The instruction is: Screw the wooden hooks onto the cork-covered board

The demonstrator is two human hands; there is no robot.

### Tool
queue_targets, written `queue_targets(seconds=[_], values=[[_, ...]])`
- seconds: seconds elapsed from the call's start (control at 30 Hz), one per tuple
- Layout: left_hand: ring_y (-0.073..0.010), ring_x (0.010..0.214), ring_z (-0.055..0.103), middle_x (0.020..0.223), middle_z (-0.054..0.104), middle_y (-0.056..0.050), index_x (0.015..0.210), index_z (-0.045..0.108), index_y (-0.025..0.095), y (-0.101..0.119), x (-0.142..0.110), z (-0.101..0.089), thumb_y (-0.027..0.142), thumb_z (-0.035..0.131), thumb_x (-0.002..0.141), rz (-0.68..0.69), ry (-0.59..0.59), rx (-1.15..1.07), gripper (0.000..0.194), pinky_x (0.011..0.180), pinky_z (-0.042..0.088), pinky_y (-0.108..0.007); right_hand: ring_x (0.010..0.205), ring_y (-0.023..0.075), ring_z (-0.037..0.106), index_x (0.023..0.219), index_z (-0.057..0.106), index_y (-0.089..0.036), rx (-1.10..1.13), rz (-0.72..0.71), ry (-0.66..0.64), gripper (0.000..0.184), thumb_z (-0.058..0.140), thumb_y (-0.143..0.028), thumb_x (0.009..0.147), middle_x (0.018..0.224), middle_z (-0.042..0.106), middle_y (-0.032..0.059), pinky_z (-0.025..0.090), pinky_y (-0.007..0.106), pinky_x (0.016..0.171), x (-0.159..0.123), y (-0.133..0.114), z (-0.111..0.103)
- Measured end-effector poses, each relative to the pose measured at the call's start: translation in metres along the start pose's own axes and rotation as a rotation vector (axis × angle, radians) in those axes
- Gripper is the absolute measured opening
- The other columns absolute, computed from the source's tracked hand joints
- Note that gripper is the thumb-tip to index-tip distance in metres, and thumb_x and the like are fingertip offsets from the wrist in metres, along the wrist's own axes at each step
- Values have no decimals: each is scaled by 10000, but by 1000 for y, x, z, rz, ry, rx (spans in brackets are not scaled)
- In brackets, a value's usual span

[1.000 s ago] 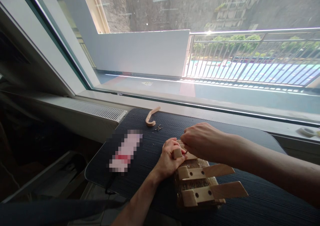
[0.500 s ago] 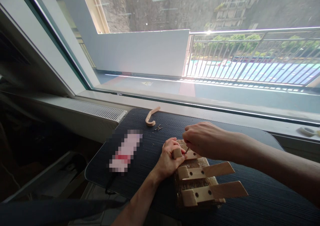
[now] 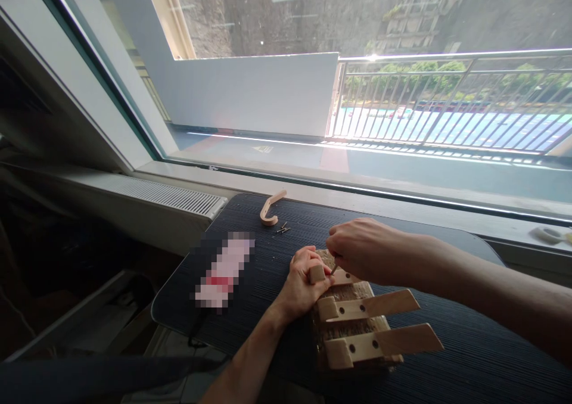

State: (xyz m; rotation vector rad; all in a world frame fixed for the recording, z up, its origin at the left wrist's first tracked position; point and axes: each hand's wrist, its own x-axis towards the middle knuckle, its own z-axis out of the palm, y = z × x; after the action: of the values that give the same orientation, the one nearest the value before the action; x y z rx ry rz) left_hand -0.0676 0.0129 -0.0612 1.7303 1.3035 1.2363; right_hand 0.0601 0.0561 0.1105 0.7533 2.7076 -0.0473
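My left hand (image 3: 305,277) is closed around the near end of a wooden hook (image 3: 317,273), which lies across the far end of a rough wooden board (image 3: 353,325). My right hand (image 3: 357,244) is a fist around a screwdriver (image 3: 334,269); its handle is hidden and only a thin shaft shows, pointing down at the hook beside my left fingertips. The tip and any screw under it are hidden. Nearer me, a second wooden hook (image 3: 370,305) and a third wooden hook (image 3: 384,345) lie side by side across the board, each with two dark holes.
A loose wooden hook (image 3: 267,211) and several small screws (image 3: 283,229) lie farther back on the black table (image 3: 254,320). A blurred pink-and-white item (image 3: 226,270) is at the left. Beyond the table's back edge are a sill and a large window (image 3: 268,112).
The right forearm has shifted very slightly. Both hands, the hooks and the board look the same in place.
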Motion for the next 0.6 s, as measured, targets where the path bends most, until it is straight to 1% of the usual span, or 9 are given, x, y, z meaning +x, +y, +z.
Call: queue_targets(seconds=[0.1,0.13,0.2,0.27,0.3,0.4,0.47,0.6], values=[[-238,1137,446,899,583,-43,704,638,206,1,0,0,151,696,681,-3,-3,-6,83,1020,307,-408,579,141,543,656,633,-148,-44,72,0,232,450,-144,800,637,620,62,269,256,505,0,-1,-3],[-238,1139,445,898,582,-43,702,636,204,1,0,0,150,695,681,-3,-4,-6,83,1022,305,-407,587,148,548,675,642,-153,-45,80,-6,216,461,-156,792,646,625,62,266,258,503,-1,-1,-5],[-237,1137,447,890,580,-42,702,636,203,1,0,0,149,695,681,0,-3,-3,83,1023,305,-403,627,156,559,751,663,-166,-22,65,-32,147,518,-148,734,709,641,59,269,256,510,-4,0,-10],[-238,1138,446,889,581,-42,711,639,204,0,0,-1,150,692,683,1,-4,0,81,1021,306,-402,670,153,561,807,669,-175,3,38,-65,190,554,-99,676,783,648,57,283,251,527,-6,2,-14],[-240,1140,444,891,582,-43,717,640,204,0,0,0,151,691,684,1,-5,-1,81,1020,306,-403,672,145,555,801,669,-170,7,26,-77,202,554,-74,665,799,646,58,290,249,536,-6,3,-14],[-244,1143,441,902,586,-44,728,644,205,-1,0,0,151,691,684,0,-9,-8,84,1018,304,-410,632,121,526,717,654,-146,9,-14,-61,161,523,-53,701,765,636,57,303,245,547,-6,5,-10],[-243,1136,445,898,586,-43,724,643,203,-2,0,0,151,693,682,7,-8,-11,84,1020,301,-413,615,114,514,704,647,-138,21,-34,-33,161,506,-65,727,741,632,54,304,244,545,-4,5,-5],[-240,1135,443,892,579,-41,719,637,201,-4,0,1,152,695,682,18,-6,-7,85,1030,290,-414,573,111,497,680,638,-131,5,1,-12,188,473,-102,766,678,622,59,278,252,515,-1,3,0]])
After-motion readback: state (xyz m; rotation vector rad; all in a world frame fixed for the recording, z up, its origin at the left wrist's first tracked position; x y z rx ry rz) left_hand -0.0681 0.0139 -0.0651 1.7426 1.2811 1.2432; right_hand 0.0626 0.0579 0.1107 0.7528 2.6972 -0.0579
